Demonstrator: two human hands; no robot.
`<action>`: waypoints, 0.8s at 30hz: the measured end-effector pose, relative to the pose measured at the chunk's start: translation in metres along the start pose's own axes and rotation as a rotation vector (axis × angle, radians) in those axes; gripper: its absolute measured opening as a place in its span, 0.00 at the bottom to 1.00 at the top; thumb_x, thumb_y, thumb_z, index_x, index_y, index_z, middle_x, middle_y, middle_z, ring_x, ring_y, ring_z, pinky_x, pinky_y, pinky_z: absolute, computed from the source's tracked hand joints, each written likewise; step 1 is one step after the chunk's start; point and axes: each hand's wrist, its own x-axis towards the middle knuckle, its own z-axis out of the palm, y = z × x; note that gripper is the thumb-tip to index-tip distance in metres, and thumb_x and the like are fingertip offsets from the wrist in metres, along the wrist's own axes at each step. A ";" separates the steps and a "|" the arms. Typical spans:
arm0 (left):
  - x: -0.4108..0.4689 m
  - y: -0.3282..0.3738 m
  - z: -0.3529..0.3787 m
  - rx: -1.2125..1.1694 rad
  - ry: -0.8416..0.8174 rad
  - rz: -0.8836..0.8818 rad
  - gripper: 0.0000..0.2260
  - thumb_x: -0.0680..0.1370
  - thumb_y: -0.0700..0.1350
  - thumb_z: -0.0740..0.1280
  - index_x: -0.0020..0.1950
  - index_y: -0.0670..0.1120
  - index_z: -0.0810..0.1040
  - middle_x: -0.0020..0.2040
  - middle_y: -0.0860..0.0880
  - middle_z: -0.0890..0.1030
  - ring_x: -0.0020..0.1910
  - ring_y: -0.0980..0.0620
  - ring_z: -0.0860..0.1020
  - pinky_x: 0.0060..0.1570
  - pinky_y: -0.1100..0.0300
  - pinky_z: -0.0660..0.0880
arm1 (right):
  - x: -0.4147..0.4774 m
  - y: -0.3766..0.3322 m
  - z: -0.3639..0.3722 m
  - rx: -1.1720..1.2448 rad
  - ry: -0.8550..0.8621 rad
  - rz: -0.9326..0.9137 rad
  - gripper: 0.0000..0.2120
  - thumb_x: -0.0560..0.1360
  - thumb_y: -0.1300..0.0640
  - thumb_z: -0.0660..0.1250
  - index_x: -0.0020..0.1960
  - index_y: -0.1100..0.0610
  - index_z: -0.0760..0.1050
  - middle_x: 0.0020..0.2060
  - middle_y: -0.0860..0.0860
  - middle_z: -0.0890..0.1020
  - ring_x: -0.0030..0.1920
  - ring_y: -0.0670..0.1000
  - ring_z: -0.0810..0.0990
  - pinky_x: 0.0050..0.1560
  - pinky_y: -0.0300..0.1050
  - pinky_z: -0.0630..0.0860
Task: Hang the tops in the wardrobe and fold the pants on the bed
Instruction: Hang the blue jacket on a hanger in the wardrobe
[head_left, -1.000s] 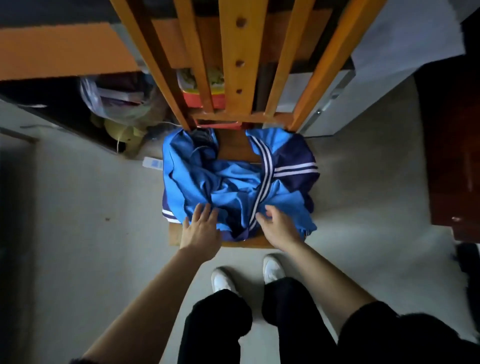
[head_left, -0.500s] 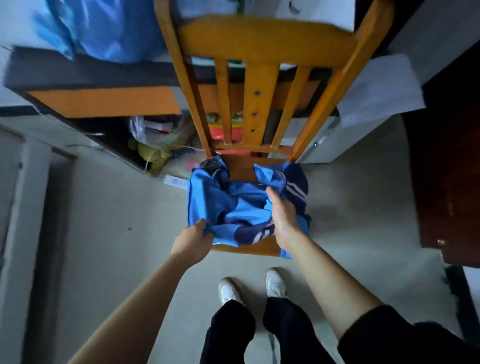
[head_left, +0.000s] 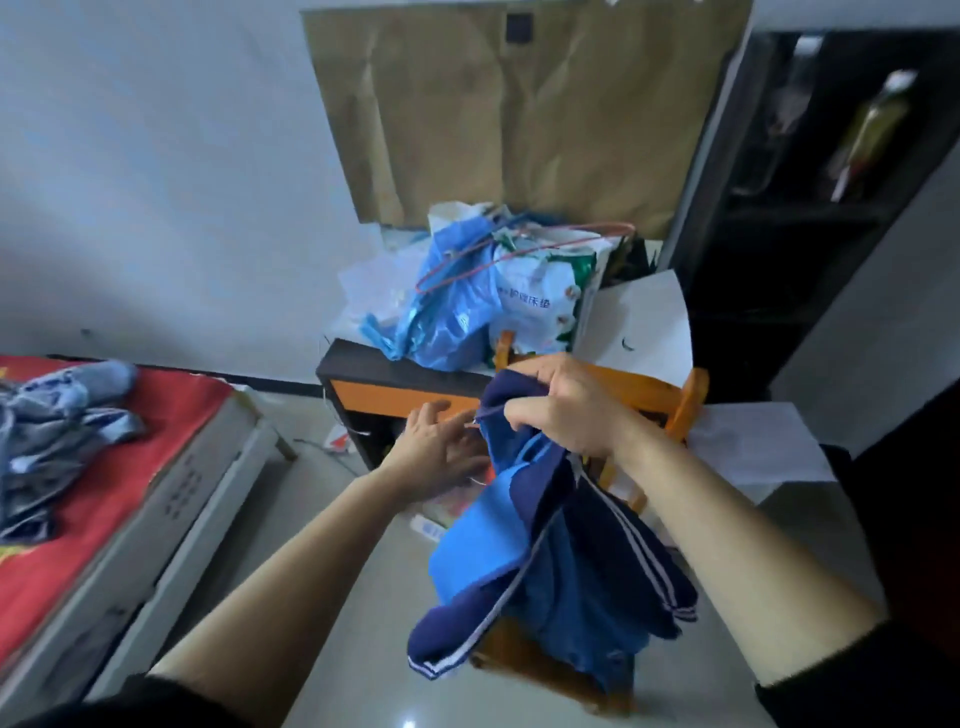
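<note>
My right hand (head_left: 563, 402) grips the navy collar end of a blue and navy jacket (head_left: 545, 561) with white stripes and holds it up above the wooden chair (head_left: 685, 402). The jacket hangs down over the chair seat. My left hand (head_left: 439, 449) is just left of the jacket, fingers spread and relaxed, holding nothing. A heap of grey-blue clothes (head_left: 47, 431) lies on the red bed (head_left: 104, 509) at the left. A dark open cabinet (head_left: 810, 218) stands at the right.
A low black and orange cabinet (head_left: 395, 387) behind the chair carries blue plastic bags (head_left: 447, 306), a printed white bag and a red wire hanger (head_left: 519, 249). White paper sheets (head_left: 753, 441) lie at the right. Brown paper covers the wall behind. Pale floor lies between the bed and the chair.
My right hand has lifted the jacket off the chair seat. My left hand has let go of it and opened. My view has tilted up from the floor to the room.
</note>
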 end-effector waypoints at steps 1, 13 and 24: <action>-0.006 0.001 -0.009 -0.020 0.036 0.024 0.25 0.68 0.71 0.58 0.61 0.63 0.76 0.66 0.46 0.72 0.68 0.41 0.66 0.66 0.49 0.65 | 0.001 -0.017 -0.001 0.015 -0.018 -0.043 0.10 0.64 0.60 0.63 0.40 0.58 0.82 0.36 0.64 0.80 0.36 0.50 0.73 0.39 0.44 0.65; -0.182 -0.030 -0.087 -0.406 0.317 -0.075 0.14 0.75 0.46 0.68 0.55 0.64 0.76 0.54 0.64 0.80 0.55 0.61 0.78 0.55 0.60 0.76 | 0.029 -0.147 0.104 0.025 -0.560 -0.400 0.14 0.64 0.67 0.62 0.39 0.54 0.83 0.32 0.51 0.82 0.36 0.44 0.78 0.39 0.38 0.73; -0.456 -0.100 -0.082 -0.009 1.221 -1.089 0.08 0.77 0.38 0.64 0.53 0.49 0.77 0.45 0.45 0.84 0.45 0.41 0.81 0.40 0.54 0.70 | 0.032 -0.183 0.290 -0.190 -0.523 -0.551 0.22 0.69 0.62 0.67 0.59 0.44 0.81 0.53 0.45 0.85 0.53 0.47 0.83 0.58 0.45 0.79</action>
